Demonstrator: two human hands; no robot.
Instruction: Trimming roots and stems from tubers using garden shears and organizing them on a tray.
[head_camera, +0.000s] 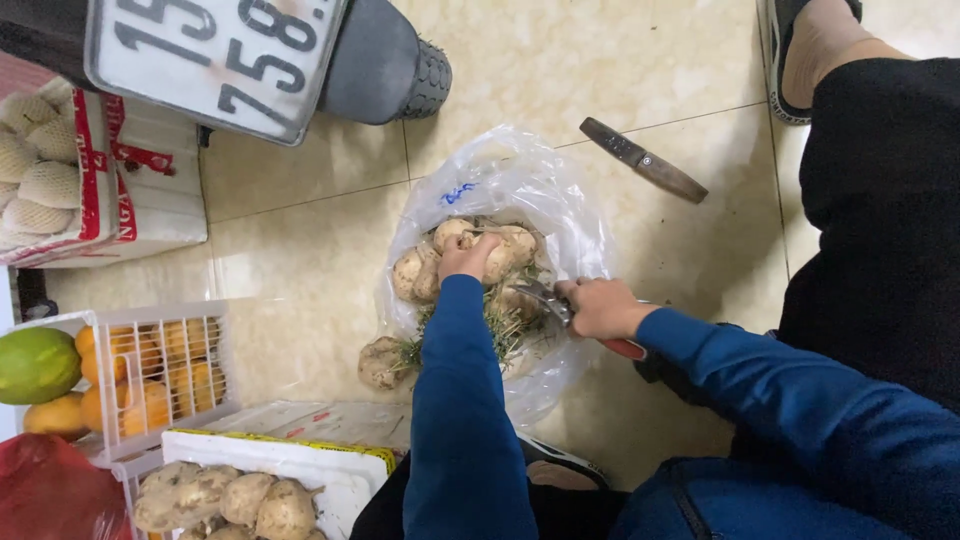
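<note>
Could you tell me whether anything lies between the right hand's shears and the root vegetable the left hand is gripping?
Nothing solid. The left hand grips a pale root in the plastic bag; only green stalks lie between it and the shears in the right hand.

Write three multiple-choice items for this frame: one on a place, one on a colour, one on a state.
1. Where does the knife lie?
A. on the bare floor tiles beyond the plastic bag
B. inside the white crate
C. in the left hand

2. What colour are the person's sleeves?
A. red
B. blue
C. white

3. What is the right hand doing?
A. resting flat on the floor
B. gripping red-handled shears
C. holding an orange

Key: 1 A, the knife lies alone on the floor tiles past the plastic bag; 2 B, both forearms are in blue; 3 B, its fingers are closed round the shears, while the left hand grasps a tuber in the bag.
</note>
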